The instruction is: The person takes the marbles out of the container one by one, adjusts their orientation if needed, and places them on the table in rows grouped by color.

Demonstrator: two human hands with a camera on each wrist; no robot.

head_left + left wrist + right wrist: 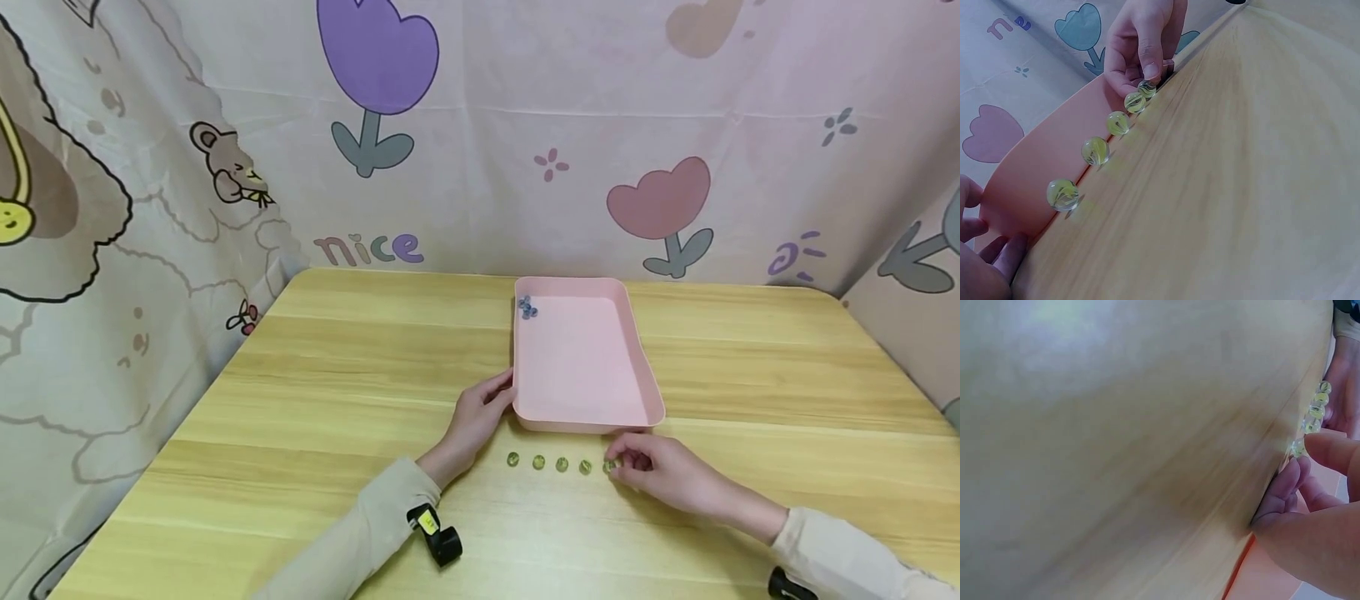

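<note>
Several clear glass marbles with yellow-green swirls stand in a row on the table, such as the leftmost marble (513,459) and a middle marble (562,464). At the row's right end, my right hand (667,471) pinches the last marble (1147,88) with its fingertips, low at the tabletop. Behind the row lies a shallow pink tray (577,367). My left hand (474,421) touches the tray's outer left wall near the front corner, its fingers fairly straight. In the left wrist view, its fingertips (1011,253) rest against the pink wall.
A small cluster of blue marbles (528,308) sits in the tray's far left corner. The wooden table (337,367) reaches back to a patterned cloth (495,167). A black wrist camera (442,542) sits on the left sleeve.
</note>
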